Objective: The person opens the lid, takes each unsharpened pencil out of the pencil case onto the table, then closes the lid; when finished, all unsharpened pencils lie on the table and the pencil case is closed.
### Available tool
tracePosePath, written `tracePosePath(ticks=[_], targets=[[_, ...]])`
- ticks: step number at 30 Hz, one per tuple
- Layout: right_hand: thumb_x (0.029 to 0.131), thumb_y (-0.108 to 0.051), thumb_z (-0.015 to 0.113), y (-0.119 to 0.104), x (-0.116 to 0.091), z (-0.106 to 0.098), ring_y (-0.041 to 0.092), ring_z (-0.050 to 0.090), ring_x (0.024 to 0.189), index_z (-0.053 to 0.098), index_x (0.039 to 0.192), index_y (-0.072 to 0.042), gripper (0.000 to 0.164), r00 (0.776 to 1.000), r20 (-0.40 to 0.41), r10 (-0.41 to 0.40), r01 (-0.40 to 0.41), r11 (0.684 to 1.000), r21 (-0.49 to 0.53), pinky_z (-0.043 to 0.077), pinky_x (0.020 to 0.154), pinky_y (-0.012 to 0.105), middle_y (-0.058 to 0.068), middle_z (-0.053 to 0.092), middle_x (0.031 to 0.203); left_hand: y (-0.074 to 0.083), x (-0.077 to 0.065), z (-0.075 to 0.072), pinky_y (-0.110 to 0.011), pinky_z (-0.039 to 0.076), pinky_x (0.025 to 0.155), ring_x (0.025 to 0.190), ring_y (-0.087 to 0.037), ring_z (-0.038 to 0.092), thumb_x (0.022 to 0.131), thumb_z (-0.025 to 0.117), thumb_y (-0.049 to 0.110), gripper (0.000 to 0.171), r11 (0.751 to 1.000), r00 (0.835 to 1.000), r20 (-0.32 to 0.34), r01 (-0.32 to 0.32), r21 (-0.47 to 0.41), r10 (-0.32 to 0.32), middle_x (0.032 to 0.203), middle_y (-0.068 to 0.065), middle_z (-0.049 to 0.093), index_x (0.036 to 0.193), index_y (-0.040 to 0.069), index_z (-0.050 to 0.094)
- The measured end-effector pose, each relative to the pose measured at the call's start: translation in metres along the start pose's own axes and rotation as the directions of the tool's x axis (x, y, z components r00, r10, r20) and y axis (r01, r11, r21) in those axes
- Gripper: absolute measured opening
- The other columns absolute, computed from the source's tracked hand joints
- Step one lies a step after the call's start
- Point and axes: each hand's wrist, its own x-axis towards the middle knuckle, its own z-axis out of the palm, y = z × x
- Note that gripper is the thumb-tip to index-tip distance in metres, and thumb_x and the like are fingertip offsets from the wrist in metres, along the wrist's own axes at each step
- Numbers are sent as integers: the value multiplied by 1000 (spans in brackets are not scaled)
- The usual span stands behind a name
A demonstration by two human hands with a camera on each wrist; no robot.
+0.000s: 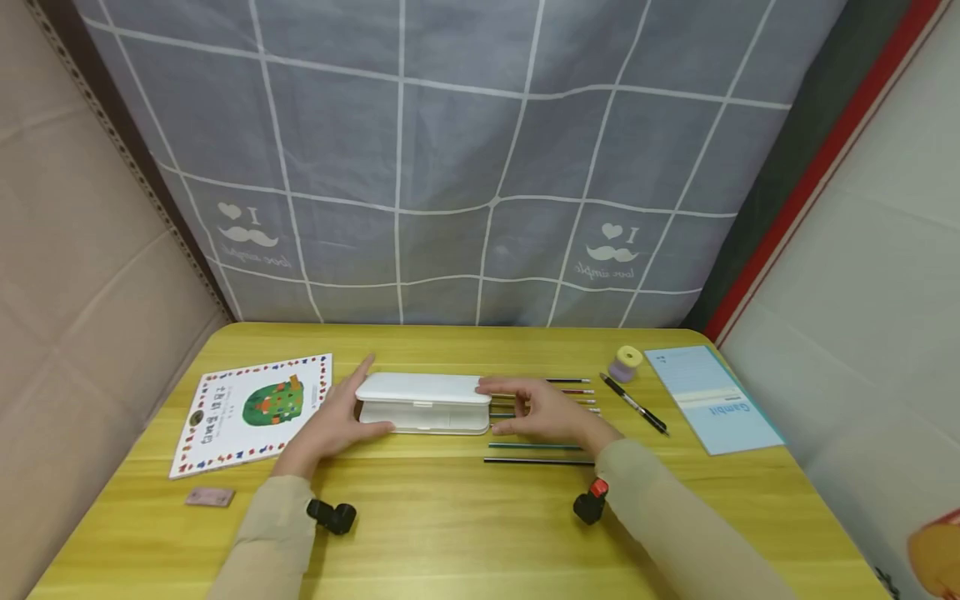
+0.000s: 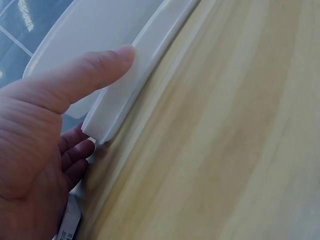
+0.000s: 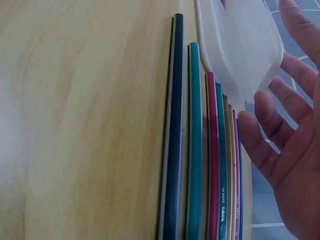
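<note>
A white pencil case point(image 1: 423, 386) lies on the table, its lid partly raised toward the front. My left hand point(image 1: 339, 422) grips the case's left end. In the left wrist view, the thumb point(image 2: 100, 70) lies on the front wall while other fingers curl around the corner. At the other end, my right hand point(image 1: 553, 407) touches the lid with loosely spread fingers point(image 3: 287, 97). Several pencils lie side by side under and beside that hand, among them a black pencil point(image 3: 175, 130), a green pencil point(image 3: 195, 145) and a red pencil point(image 3: 212, 155). Their far ends are partly hidden by the hand.
A picture book point(image 1: 225, 400) and a pinkish block point(image 1: 210, 497) lie at the left. To the right are a black pen point(image 1: 633, 403), a small yellow-and-purple round item point(image 1: 626, 364) and a light blue notebook point(image 1: 708, 404). A grey checked curtain point(image 1: 450, 167) hangs behind the table.
</note>
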Motion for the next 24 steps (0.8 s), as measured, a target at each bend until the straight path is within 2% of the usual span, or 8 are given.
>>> tracePosePath(ticks=[3,6,9,15,20,21,22,24], targets=[[94,-20,81,2,-2,3,11,45,59,59,150,-27,60,1000,12,-3,3,1000,-7,45,58,24,-8,45,162,-2,0,0,-79,25,111,149,-52,23,85,86,50,112,1000,1000,6,-16,26,16,165,-26,28,169,21,18],[94,-23,81,6,-3,6,9,42,54,60,150,-22,59,999,32,-25,25,1000,-1,44,56,23,-2,43,164,-3,0,0,-79,25,111,149,-51,23,86,83,54,105,999,1000,23,-19,32,18,165,-25,29,167,17,27],[94,-26,81,9,-4,8,8,40,52,60,149,-19,60,998,47,-46,46,999,3,44,56,22,3,41,165,-3,1,-1,-79,23,112,150,-52,21,89,78,57,100,999,999,33,-22,25,21,164,-26,29,166,13,29],[92,-34,83,8,-7,11,8,38,53,62,148,-21,62,998,35,-52,54,998,-42,44,57,24,0,42,165,-2,1,-1,-77,21,114,151,-51,21,94,72,56,93,999,999,30,-14,40,13,165,-25,30,165,12,31],[91,-43,81,9,-8,12,7,38,61,61,149,-25,64,998,37,-45,50,988,-149,44,67,27,-7,41,165,-1,2,0,-75,22,115,149,-51,24,92,76,56,96,998,1000,23,-15,54,14,163,-26,31,164,11,32],[91,-44,81,10,-8,13,3,47,70,61,149,-26,64,998,37,-46,51,984,-168,44,72,27,-8,40,165,-1,2,0,-75,22,115,149,-51,24,91,76,56,96,998,1000,21,-12,55,11,163,-26,31,164,11,32],[91,-45,81,10,-8,13,3,47,73,60,149,-27,65,998,39,-44,51,981,-185,44,76,27,-10,40,165,-1,1,0,-75,23,115,149,-51,24,91,76,56,96,998,1000,18,-11,55,10,163,-26,32,163,11,32],[91,-44,81,10,-8,13,2,60,99,60,149,-28,64,998,40,-49,56,979,-198,47,87,29,-10,39,165,1,1,0,-75,23,115,149,-51,25,91,76,56,96,999,1000,17,-8,50,8,163,-26,32,163,10,32]])
